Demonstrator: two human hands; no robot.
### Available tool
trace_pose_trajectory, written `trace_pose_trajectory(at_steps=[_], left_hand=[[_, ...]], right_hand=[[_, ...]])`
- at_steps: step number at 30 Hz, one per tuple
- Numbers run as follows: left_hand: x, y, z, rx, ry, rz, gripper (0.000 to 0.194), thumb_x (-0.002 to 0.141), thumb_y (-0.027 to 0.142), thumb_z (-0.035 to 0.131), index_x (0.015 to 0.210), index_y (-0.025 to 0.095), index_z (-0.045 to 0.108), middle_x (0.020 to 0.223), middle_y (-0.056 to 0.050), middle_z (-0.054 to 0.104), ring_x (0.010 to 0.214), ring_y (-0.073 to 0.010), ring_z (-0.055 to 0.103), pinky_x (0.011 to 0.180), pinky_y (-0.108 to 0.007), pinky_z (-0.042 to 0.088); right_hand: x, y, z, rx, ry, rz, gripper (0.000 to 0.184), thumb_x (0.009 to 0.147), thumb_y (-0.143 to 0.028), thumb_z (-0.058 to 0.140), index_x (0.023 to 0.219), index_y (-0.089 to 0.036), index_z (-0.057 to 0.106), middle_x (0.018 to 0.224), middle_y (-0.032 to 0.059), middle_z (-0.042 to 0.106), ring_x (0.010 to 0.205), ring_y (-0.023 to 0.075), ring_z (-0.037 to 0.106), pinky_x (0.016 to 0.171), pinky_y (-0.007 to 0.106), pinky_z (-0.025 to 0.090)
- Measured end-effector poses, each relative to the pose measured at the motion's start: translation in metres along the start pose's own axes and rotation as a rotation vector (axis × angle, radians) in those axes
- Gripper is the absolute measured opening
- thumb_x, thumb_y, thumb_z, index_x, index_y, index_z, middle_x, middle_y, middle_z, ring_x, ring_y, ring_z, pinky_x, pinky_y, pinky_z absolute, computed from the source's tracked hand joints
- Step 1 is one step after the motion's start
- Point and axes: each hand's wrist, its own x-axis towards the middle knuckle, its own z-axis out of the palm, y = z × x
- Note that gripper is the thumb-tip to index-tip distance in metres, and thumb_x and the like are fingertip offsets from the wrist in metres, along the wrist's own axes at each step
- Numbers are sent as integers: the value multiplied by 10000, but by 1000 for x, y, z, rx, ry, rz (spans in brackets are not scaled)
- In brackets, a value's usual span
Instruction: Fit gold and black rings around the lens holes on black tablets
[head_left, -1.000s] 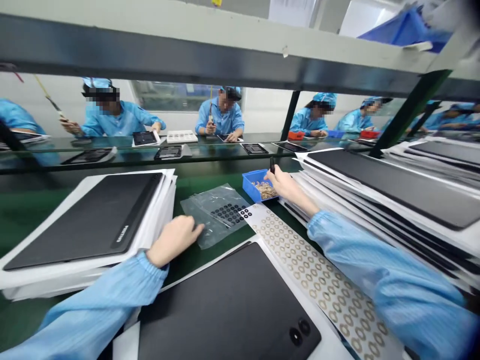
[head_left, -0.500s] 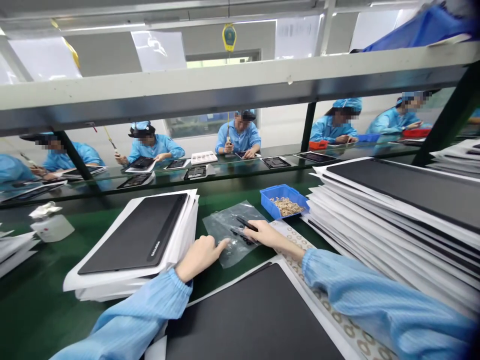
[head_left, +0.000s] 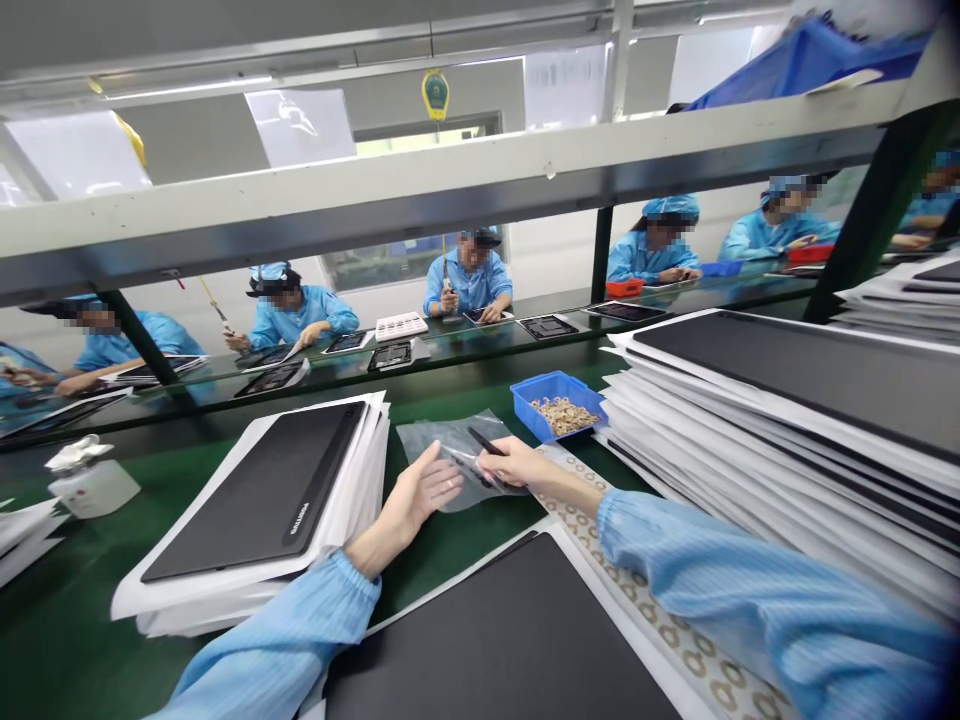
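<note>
Green bench: I see black panel in foreground; clear bag beyond, just left of blue bin. My left hand wide, thumb apart, at bag; contact unclear. Right hand grips black pen-like tool.

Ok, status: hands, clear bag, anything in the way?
Right hand gripping black pen-shaped tool. Left hand open at clear bag, contact unclear. Bag partly hidden by both hands.
</note>
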Motion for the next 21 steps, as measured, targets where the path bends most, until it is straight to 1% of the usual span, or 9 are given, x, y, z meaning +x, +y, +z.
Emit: trace_pose_trajectory(at_steps=[3,6,9,11,13,15,17,19,21], left_hand=[[5,-5,7,0,-63,-27,239,904,299,563,1042,105,584,1012,-76,616,852,-168,621,741,-340,532],[8,-12,9,14,-79,-19,248,899,278,571,1076,105,572,1047,-85,600,881,-178,613,754,-348,528],[10,-16,8,29,-99,-15,246,901,278,568,1082,111,570,1052,-82,598,888,-180,611,759,-354,527],[11,-18,8,37,-103,-16,242,904,279,563,1084,118,569,1050,-76,598,881,-178,611,755,-355,528],[13,-19,8,42,-96,-16,247,905,282,561,1091,120,566,1055,-76,596,881,-178,610,755,-356,527],[14,-20,8,44,-84,-13,261,906,290,559,1107,124,560,1073,-80,590,895,-182,607,761,-362,526],[14,-21,9,43,-76,-9,272,907,296,557,1120,128,555,1088,-82,585,905,-186,604,766,-367,525],[14,-21,9,43,-73,-3,268,907,296,556,1117,129,556,1082,-79,587,900,-184,605,762,-365,526],[14,-22,9,44,-75,1,255,908,294,555,1101,126,561,1058,-74,594,876,-176,609,746,-353,529]], right_hand=[[4,4,1,-105,34,14,253,906,-316,538,1060,-123,591,991,50,629,814,157,627,699,326,538],[11,11,-1,-229,165,39,273,900,-316,543,1104,-139,583,1095,65,606,928,198,611,786,377,522],[18,15,0,-333,300,39,289,902,-306,542,1145,-151,561,1148,83,583,976,203,595,823,405,508],[20,14,4,-374,342,-12,299,900,-300,546,1158,-149,549,1155,85,576,977,203,594,819,408,508],[19,12,8,-392,335,-104,264,895,-283,555,1119,-144,566,1127,76,586,954,194,599,805,395,509],[18,9,12,-383,298,-211,161,866,-229,587,994,-136,614,1032,54,621,893,172,609,783,354,504],[16,7,13,-349,276,-297,58,832,-160,594,860,-138,639,898,27,648,806,146,614,747,289,489],[15,6,14,-306,284,-349,85,826,-146,566,795,-144,645,783,12,652,725,133,612,692,243,469],[14,6,14,-271,302,-382,118,834,-188,550,781,-147,647,734,11,651,684,136,610,655,232,453]])
